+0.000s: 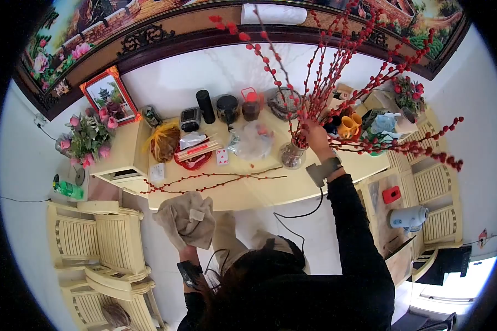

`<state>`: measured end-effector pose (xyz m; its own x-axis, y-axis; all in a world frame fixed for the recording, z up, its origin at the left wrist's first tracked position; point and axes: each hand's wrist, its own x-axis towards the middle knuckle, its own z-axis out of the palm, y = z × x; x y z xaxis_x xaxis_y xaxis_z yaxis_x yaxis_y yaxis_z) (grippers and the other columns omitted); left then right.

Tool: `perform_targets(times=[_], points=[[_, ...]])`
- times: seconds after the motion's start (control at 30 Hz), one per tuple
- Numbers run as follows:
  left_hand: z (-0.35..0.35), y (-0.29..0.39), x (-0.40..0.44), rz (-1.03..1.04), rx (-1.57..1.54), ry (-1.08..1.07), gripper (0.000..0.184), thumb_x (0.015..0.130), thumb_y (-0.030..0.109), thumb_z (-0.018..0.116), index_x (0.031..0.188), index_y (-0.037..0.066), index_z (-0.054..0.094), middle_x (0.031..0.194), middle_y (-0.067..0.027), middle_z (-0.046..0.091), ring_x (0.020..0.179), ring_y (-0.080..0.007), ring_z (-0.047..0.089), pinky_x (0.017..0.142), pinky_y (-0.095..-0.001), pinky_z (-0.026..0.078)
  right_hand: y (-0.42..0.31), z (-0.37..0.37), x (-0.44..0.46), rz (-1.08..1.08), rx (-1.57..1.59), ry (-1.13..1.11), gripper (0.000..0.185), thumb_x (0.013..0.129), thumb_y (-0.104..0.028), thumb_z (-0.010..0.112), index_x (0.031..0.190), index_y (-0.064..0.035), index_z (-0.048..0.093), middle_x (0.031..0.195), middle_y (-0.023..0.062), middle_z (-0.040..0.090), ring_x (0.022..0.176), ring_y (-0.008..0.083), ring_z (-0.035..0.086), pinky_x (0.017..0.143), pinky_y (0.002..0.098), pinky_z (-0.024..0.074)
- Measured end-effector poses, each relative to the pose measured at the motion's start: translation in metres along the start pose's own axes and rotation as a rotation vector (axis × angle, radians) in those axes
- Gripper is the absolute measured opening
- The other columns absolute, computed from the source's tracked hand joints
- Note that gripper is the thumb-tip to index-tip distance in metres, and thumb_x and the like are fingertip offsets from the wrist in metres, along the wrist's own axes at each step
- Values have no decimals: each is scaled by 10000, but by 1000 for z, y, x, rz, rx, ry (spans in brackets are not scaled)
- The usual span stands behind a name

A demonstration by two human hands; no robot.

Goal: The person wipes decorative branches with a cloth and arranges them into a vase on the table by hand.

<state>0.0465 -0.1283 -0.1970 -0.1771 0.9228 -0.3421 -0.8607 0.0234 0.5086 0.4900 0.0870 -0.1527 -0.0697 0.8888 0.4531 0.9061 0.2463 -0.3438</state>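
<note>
- One clear glass vase [292,156], rounded body, narrower at the neck; stands upright on the cream table [232,199], near its front edge.
- Many red-budded branches [327,77] rise from the vase mouth: thin brown stems, small rounded bright red buds set close along them. Stems bunched tight at the neck, fanned wide above. Several stand nearly upright; others lean left, and a dense group spreads low to the right, beyond the table edge.
- Right hand [316,135]: at the bundled stems just above the vase neck, fingers closed around them. Grey band on the wrist, dark cable hanging from it.
- Left hand [189,254]: holds a grey-beige cloth [186,220], crumpled, with folds hanging over the hand, in front of the table. Fingers covered by the cloth; their exact closure cannot be told.
- Loose red-budded sprigs [204,185]: lie flat on the table, left of the vase, crossing one another; buds smaller and sparser than on the standing branches.
- Right of the vase: orange mugs [348,127], partly behind the low branches.
- Left of the vase: clear plastic bag [251,142], crumpled; then a playing card [222,156] and a red tray [194,161] bearing pale sticks.
</note>
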Motion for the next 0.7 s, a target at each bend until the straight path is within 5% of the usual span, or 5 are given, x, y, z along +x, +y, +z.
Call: perform_targets(times=[0.47, 0.57, 0.7], points=[[3, -1, -2, -8, -5, -10, 391, 836, 349, 406, 1138, 99, 394, 1060, -41, 475, 975, -205, 462, 831, -349, 406, 1, -11, -1, 194, 126, -36, 283, 744, -186, 526, 996, -57, 524, 829, 155, 579, 768, 316, 553, 639, 402, 440], [4, -4, -2, -11, -5, -13, 391, 837, 351, 404, 1137, 100, 395, 1058, -40, 475, 973, -204, 462, 829, -349, 407, -3, 6, -2, -26, 53, 83, 241, 704, -112, 583, 926, -47, 514, 786, 161, 571, 729, 332, 546, 610, 389, 440], [8, -5, -1, -14, 2, -28, 389, 839, 354, 402, 1135, 102, 395, 1056, -38, 475, 971, -204, 463, 827, -348, 408, -12, 6, 4, 83, 51, -26, 193, 715, -109, 565, 891, -59, 506, 763, 159, 563, 721, 339, 538, 598, 404, 431]])
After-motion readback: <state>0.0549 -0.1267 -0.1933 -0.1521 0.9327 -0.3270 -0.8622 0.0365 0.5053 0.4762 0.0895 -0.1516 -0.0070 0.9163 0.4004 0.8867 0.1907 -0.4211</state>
